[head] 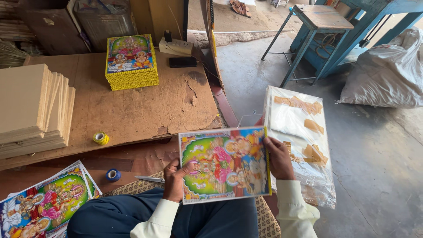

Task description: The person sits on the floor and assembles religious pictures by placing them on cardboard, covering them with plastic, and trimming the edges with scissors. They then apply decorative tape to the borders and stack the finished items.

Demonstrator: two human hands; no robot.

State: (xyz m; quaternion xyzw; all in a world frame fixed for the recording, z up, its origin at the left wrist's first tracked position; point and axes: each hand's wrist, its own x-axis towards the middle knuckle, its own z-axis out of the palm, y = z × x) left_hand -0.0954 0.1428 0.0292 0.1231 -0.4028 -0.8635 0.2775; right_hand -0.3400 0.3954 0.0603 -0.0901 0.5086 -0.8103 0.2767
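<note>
I hold the print (224, 164) between my hands over my lap, tape rolls (101, 138) to its left (scissors (150, 179) nearer), plastic sleeves (299, 141) right

Clear plastic packet (299, 145) (right, floor)

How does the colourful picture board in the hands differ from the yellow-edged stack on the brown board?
The colourful picture board is single, held between left hand and right hand, tilted. The yellow-edged stack of picture boards is many-layered, untouched, flat on the brown fibreboard sheet. Both show similar bright prints.
</note>
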